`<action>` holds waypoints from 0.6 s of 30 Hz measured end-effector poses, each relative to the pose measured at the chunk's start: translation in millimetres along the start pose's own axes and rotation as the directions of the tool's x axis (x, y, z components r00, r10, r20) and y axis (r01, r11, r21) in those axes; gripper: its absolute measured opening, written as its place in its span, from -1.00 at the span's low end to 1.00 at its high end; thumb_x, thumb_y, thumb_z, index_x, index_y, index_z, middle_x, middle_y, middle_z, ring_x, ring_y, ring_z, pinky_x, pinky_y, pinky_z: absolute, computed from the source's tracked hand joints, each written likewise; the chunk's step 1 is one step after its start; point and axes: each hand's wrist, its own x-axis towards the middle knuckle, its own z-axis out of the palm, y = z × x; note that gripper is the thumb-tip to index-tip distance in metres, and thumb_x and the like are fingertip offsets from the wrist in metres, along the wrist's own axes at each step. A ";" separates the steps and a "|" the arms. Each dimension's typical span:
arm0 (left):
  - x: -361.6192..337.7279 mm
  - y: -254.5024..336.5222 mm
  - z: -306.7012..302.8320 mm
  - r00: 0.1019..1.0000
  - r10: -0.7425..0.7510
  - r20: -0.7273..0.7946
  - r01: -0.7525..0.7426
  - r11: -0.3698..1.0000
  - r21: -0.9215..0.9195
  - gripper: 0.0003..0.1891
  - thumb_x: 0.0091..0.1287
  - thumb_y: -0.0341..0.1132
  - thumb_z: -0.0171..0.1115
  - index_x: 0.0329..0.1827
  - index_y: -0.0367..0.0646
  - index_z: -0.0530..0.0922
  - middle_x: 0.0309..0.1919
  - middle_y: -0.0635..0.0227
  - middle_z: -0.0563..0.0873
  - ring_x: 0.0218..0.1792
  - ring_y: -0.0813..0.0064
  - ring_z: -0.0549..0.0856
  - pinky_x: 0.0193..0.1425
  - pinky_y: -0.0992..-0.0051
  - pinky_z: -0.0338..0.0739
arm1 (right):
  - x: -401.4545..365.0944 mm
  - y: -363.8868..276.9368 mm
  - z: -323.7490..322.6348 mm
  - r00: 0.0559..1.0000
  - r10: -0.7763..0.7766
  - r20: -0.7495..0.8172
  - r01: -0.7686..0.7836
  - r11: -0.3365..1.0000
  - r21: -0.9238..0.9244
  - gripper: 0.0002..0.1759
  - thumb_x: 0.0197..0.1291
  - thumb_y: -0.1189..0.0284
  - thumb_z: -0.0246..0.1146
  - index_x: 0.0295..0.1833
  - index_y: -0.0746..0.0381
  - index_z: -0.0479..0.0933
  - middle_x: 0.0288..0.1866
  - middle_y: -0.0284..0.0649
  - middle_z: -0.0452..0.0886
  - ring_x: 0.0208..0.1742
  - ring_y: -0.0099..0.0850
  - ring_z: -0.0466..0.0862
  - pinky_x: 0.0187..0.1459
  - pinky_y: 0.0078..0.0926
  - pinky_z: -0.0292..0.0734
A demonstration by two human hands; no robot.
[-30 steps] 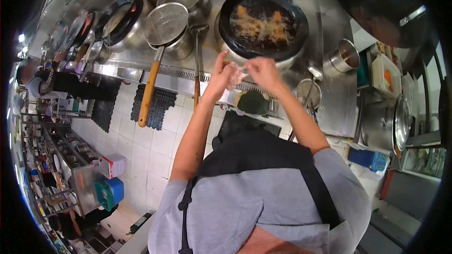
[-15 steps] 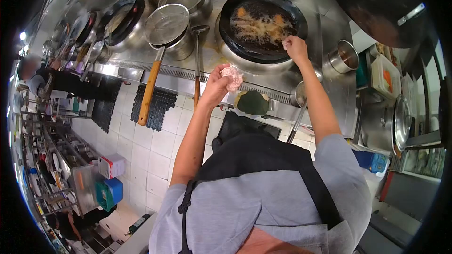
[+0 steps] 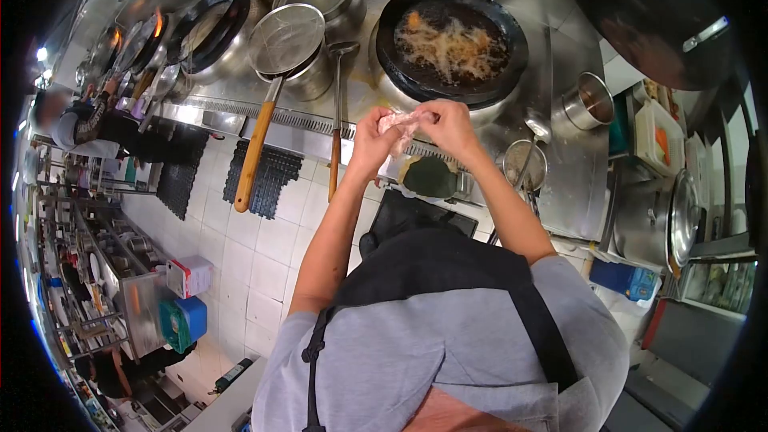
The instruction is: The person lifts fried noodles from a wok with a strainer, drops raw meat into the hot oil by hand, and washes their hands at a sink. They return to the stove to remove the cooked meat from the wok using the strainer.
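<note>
**Pale pink lump held between both hands at the front of the wok**

The pale pink lump (image 3: 404, 126) is located above the front edge of the worktop (image 3: 579, 192), near side of the wok (image 3: 386, 60). Left hand (image 3: 376, 142): fingers closed around the lump. Right hand (image 3: 453, 128): fingers pinched on its right end.

Clearances: the wok rim lies just beyond both hands. The long-handled ladle (image 3: 334, 152) lies near the left hand; farther left, the strainer (image 3: 286, 38) extends its wooden handle past the front edge. The dark green item (image 3: 430, 176) sits just below the hands. To the right, steel surface separates the wok from the small pot (image 3: 589, 102).

Changes from the preceding frame: the right hand has returned from the wok's right rim to the lump. Foam in the wok appears whiter. Flames are now visible at the far-left burners (image 3: 158, 26).
</note>
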 end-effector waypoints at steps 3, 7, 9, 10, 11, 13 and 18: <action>-2.7 -8.9 -9.9 0.995 -0.080 -0.056 0.075 0.994 -0.084 -0.78 0.26 -0.63 0.13 -0.05 -0.27 0.46 -0.25 0.28 0.70 -0.30 0.54 0.70 -0.24 0.58 0.63 | 11.4 16.9 -24.7 0.972 0.227 0.054 -0.226 0.859 0.460 -0.85 0.16 0.57 0.24 -0.19 0.37 0.67 -0.42 -0.19 0.70 -0.52 -0.55 0.61 -0.46 -0.60 0.50; -2.3 -11.9 -24.3 0.986 -0.167 0.019 0.164 0.929 -0.331 -0.77 0.27 -0.61 0.11 -0.03 -0.26 0.47 -0.15 0.19 0.71 -0.19 0.44 0.74 -0.16 0.51 0.68 | 19.2 20.7 -62.2 0.980 0.145 0.137 -0.199 0.751 0.629 -0.87 0.22 0.57 0.28 -0.12 0.34 0.65 -0.35 -0.26 0.68 -0.42 -0.60 0.62 -0.39 -0.67 0.54; -0.8 -7.0 -20.7 0.985 -0.152 0.078 0.171 0.900 -0.402 -0.77 0.26 -0.59 0.13 -0.03 -0.25 0.47 -0.14 0.20 0.70 -0.17 0.45 0.74 -0.13 0.49 0.68 | 24.1 22.7 -68.1 0.981 0.096 0.167 -0.172 0.828 0.533 -0.85 0.24 0.52 0.29 -0.12 0.36 0.63 -0.34 -0.31 0.67 -0.36 -0.61 0.64 -0.32 -0.70 0.55; 0.0 -4.7 -16.0 0.985 -0.140 0.104 0.169 0.908 -0.384 -0.78 0.26 -0.58 0.14 -0.03 -0.25 0.47 -0.14 0.21 0.70 -0.16 0.46 0.73 -0.12 0.49 0.68 | 24.0 22.6 -62.6 0.974 0.066 0.215 -0.167 0.853 0.494 -0.84 0.22 0.50 0.31 -0.13 0.35 0.64 -0.35 -0.27 0.68 -0.38 -0.57 0.64 -0.33 -0.66 0.55; 0.7 -4.1 -11.4 0.983 -0.129 0.131 0.169 0.915 -0.367 -0.78 0.27 -0.57 0.15 -0.04 -0.25 0.47 -0.14 0.23 0.69 -0.15 0.47 0.73 -0.10 0.48 0.68 | 22.2 20.7 -49.9 0.964 0.040 0.263 -0.161 0.877 0.453 -0.84 0.21 0.49 0.32 -0.14 0.34 0.65 -0.36 -0.23 0.69 -0.40 -0.52 0.65 -0.34 -0.61 0.55; 4.4 -5.6 -3.5 0.981 -0.088 0.173 0.140 0.939 -0.315 -0.79 0.27 -0.56 0.17 -0.04 -0.23 0.48 -0.16 0.28 0.69 -0.17 0.51 0.71 -0.13 0.51 0.66 | 16.2 9.4 -27.7 0.962 -0.023 0.271 -0.058 0.956 0.287 -0.81 0.16 0.45 0.34 -0.16 0.33 0.66 -0.38 -0.15 0.69 -0.42 -0.42 0.67 -0.33 -0.52 0.55; 6.4 -1.7 10.2 0.992 -0.112 0.051 0.119 0.973 -0.196 -0.86 0.25 -0.53 0.23 -0.15 -0.22 0.52 -0.31 0.38 0.68 -0.36 0.62 0.68 -0.29 0.59 0.59 | -0.6 -13.9 -9.7 0.986 -0.064 0.154 0.074 0.995 -0.060 -0.74 0.01 0.39 0.36 -0.21 0.31 0.68 -0.39 0.04 0.66 -0.40 -0.19 0.69 -0.27 -0.32 0.56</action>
